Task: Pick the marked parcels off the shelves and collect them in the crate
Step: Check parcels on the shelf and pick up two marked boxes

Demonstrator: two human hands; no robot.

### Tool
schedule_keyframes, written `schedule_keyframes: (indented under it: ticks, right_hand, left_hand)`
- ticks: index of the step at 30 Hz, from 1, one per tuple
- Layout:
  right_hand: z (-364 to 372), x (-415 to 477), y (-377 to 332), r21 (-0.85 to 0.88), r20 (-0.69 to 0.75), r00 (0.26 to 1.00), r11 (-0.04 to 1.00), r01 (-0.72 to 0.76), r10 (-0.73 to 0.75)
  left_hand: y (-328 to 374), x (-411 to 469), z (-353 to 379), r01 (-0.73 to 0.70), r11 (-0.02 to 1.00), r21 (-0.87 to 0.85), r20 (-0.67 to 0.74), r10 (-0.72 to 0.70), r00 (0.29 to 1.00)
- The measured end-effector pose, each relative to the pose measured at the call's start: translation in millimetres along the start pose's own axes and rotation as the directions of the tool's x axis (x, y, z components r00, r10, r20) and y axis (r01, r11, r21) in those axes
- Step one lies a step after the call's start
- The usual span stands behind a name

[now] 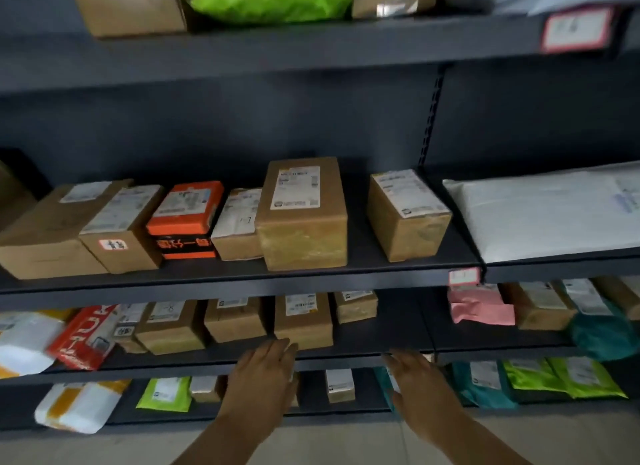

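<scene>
Hands of a person reach toward dark grey shelves (242, 284) packed with parcels. Left hand (265, 367) is flat, fingers straight and close together, with nothing in its grasp. Its fingertips sit at the front edge of a lower shelf (360, 333), just below a tall brown box (303, 320). Right hand (417, 378), beside it, is likewise flat and empty, fingers stretched toward the same edge. Whether either hand touches the shelf is unclear. One shelf higher, up and left of the left hand, a stickered box (121, 253) with a red-edged mark on its front stands just beside an orange box (185, 218). Up and right of the right hand lie a pink bag (479, 307) and, higher still, a large white bag (540, 215).
</scene>
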State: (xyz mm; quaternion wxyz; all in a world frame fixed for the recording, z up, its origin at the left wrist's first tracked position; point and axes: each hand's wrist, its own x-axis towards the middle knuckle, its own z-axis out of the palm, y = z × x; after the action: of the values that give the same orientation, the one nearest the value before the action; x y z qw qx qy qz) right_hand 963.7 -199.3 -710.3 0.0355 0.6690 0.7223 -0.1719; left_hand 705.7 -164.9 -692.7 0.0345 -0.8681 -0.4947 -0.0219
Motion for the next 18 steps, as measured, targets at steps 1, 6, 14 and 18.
schedule_keyframes:
  ticks: [1,6,14,18]
  right_hand:
    - [14.8,14.8,0.9,0.013,-0.016,1.0,1.0,0.003,-0.003]
    - [69.4,87.7,3.7,0.073,-0.206,0.978,0.997,0.011,0.005]
    - [106.6,175.2,14.8,0.124,-0.488,0.873,0.991,0.046,0.021]
    - [111.6,208.2,12.5,0.257,-0.476,0.873,0.966,0.024,0.104]
  left_hand:
    - [-4.0,7.1,18.1,-0.002,1.0,0.017,0.008,0.002,1.0]
    - [-26.8,46.3,91.4,-0.053,0.998,0.02,-0.024,0.053,0.998]
    - [-54.8,80.8,149.7,0.015,0.996,-0.092,-0.118,-0.026,0.993]
    - [-66.6,93.6,183.5,-0.056,0.97,-0.237,-0.35,-0.032,0.936]
